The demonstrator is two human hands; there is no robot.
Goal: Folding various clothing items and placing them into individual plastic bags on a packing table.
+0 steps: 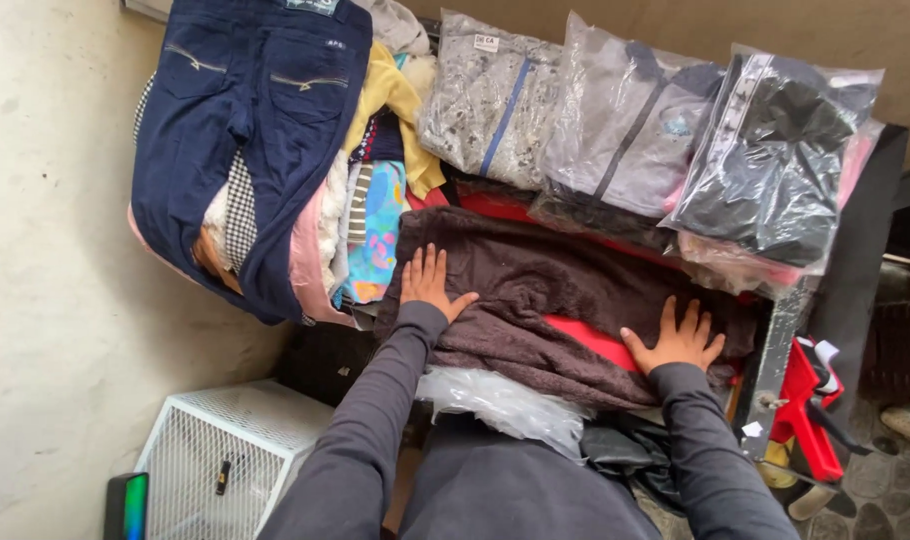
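Both hands, left hand (430, 283) and right hand (678, 340), press flat, fingers spread, on brown fleece (535, 290).

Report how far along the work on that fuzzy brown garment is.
Done: three clear plastic-bagged garments lie in a row at the back, and navy blue jeans drape over a heap of mixed clothes. In hand: left hand and right hand press flat on the fuzzy brown garment, spread over something red. Left: it isn't bagged; an empty-looking clear plastic bag sits nearest the person.

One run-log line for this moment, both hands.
left hand: flat on fuzzy brown fabric garment | right hand: flat on same garment | beside: hanging navy denim trousers, clear plastic-bagged clothes
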